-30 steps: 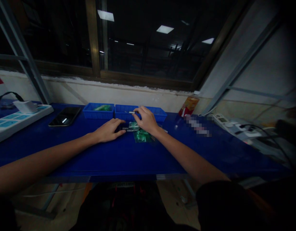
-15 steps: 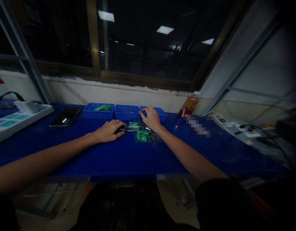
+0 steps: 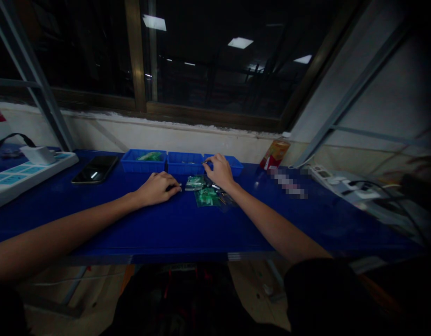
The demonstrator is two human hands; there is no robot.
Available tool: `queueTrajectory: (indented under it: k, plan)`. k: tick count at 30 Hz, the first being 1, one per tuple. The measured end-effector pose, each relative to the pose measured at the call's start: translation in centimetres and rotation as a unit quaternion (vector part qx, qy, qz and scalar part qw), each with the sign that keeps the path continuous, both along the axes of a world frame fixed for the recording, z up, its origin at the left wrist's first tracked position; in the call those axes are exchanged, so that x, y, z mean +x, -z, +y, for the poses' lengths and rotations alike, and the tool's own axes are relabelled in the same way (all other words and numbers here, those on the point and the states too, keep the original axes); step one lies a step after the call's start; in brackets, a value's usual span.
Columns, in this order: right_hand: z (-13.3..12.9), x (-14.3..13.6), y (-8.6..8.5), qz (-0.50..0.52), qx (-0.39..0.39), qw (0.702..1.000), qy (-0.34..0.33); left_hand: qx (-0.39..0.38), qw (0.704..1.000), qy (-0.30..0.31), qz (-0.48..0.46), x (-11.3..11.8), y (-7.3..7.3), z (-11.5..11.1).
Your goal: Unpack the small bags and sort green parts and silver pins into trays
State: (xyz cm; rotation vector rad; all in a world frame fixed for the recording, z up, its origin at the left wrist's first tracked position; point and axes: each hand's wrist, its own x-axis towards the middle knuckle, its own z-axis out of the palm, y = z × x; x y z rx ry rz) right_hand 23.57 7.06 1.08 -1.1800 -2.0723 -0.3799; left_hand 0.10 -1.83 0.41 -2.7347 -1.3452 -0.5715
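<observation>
My left hand [image 3: 158,188] rests on the blue table, fingers curled inward. A small pale bit shows at its fingertips, too small to name. My right hand [image 3: 218,170] is raised at the front edge of the bins, thumb and fingers pinched together around something tiny that I cannot make out. Between the hands lie flat clear packets [image 3: 195,183] and a green packet [image 3: 207,198], with a few thin metal pieces beside them, partly under my right wrist. Behind stand the middle blue bin [image 3: 185,170], holding a few thin pieces, and the right blue bin [image 3: 235,166], partly covered by my hand.
The left blue bin [image 3: 144,167] holds green packets. A phone [image 3: 95,170] and a white power strip [image 3: 33,173] lie to the left. At the right are a drink bottle [image 3: 275,154] and plugs with cables [image 3: 364,192]. The table's front edge [image 3: 187,254] runs before me.
My left hand has drawn slightly left and curled its fingers; the dark piece beneath its fingertips no longer shows. My right hand has hardly moved.
</observation>
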Motion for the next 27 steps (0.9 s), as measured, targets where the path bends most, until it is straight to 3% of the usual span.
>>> queueTrajectory:
  k: [6, 13, 16, 21, 27]
  plan:
    - [-1.7, -0.9, -0.6, -0.003, 0.018, 0.998, -0.055, 0.03, 0.998, 0.05, -0.021, -0.2, 0.7, 0.4]
    - [-5.1, -3.4, -0.6, -0.091, -0.007, 0.983, -0.157, 0.101, 0.988, 0.091, -0.076, -0.1, 1.0, 0.4]
    - [-5.0, -3.3, -0.9, -0.078, 0.014, 0.988, -0.131, 0.103, 0.986, 0.097, -0.092, 0.0, 0.8, 0.1]
    - [-2.2, -0.6, -1.6, 0.013, 0.012, 0.999, -0.034, 0.092, 0.986, 0.091, -0.102, 0.0, 0.7, 0.0]
    - [-1.0, 0.7, -1.3, -0.022, -0.035, 0.999, 0.008, 0.083, 0.988, 0.093, -0.089, 0.1, 0.8, 0.0]
